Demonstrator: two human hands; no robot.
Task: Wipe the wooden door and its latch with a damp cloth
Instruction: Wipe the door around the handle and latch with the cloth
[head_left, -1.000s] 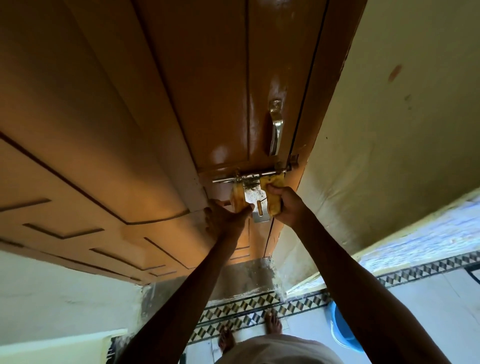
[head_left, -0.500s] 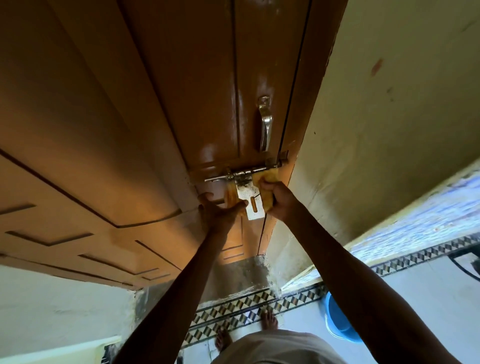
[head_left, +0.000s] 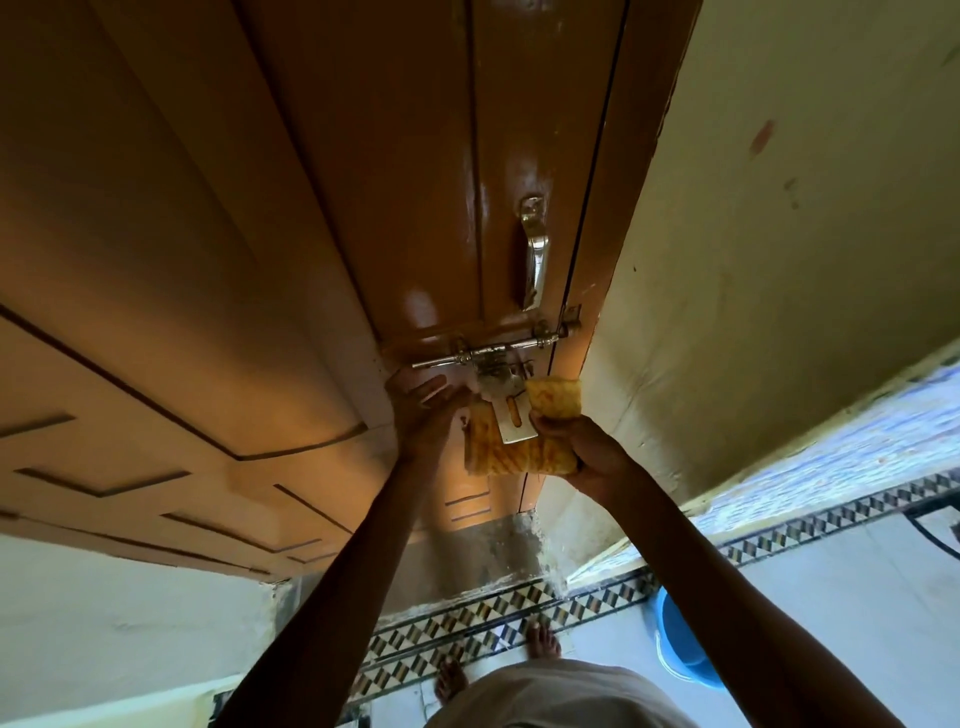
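Note:
A glossy brown wooden door (head_left: 332, 218) fills the upper left. Its metal sliding latch (head_left: 493, 356) runs across the door's right edge, with a flat hasp plate (head_left: 511, 421) hanging below it. A yellow cloth (head_left: 514, 457) drapes under and around the hasp plate. My right hand (head_left: 587, 452) grips the cloth's right part, just right of the plate. My left hand (head_left: 423, 415) is at the cloth's left edge with the fingers spread against the door; whether it pinches the cloth is unclear.
A silver pull handle (head_left: 535, 254) sits above the latch. A cream wall (head_left: 779, 260) adjoins the door frame on the right. On the tiled floor, a blue bucket (head_left: 680, 644) stands at the right near my bare feet (head_left: 543, 639).
The cloth has slid down off the latch bolt and now hangs lower around the hasp plate. Both hands dropped with it, and my left fingers spread apart.

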